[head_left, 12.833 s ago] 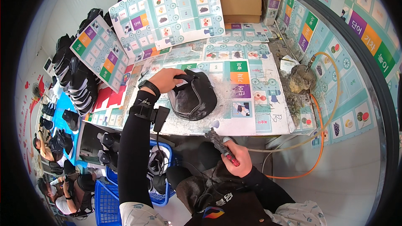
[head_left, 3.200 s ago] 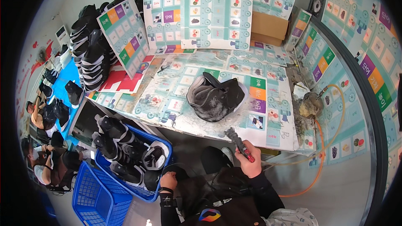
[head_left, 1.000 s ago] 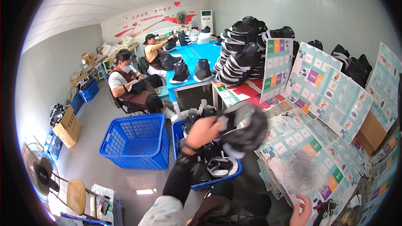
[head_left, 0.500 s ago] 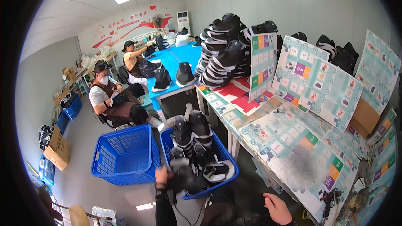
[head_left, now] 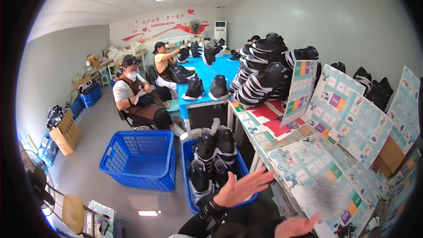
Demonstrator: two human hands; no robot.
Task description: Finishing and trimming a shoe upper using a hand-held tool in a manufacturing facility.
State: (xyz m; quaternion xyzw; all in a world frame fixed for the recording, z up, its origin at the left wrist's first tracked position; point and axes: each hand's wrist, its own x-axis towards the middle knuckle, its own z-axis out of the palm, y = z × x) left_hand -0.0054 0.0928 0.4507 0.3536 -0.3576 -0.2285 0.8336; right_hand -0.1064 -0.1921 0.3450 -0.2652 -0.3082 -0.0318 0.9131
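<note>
My left hand (head_left: 238,189) is held over the right side of a blue basket (head_left: 187,194), fingers stretched out and nothing in them. Black sleeve and a dark wristband cover that arm. At the lower edge my right hand (head_left: 296,227) is slightly smeared, its fingers extended and empty, near the front of the worktable (head_left: 288,178). Inside the basket stand several black shoes (head_left: 199,178) with white and grey soles, partly covered by my left hand.
Left of it sits another blue basket (head_left: 136,161). Shoes are piled (head_left: 260,77) on the worktable beside upright printed boards (head_left: 361,128). Two co-workers (head_left: 136,92) sit by a blue-covered table (head_left: 207,72); a third head shows behind the pile. A stool (head_left: 72,213) stands lower left.
My left hand has let go of a dark shoe at the basket, and moved right, opening out. My right hand has moved slightly lower. The whole view has shifted.
</note>
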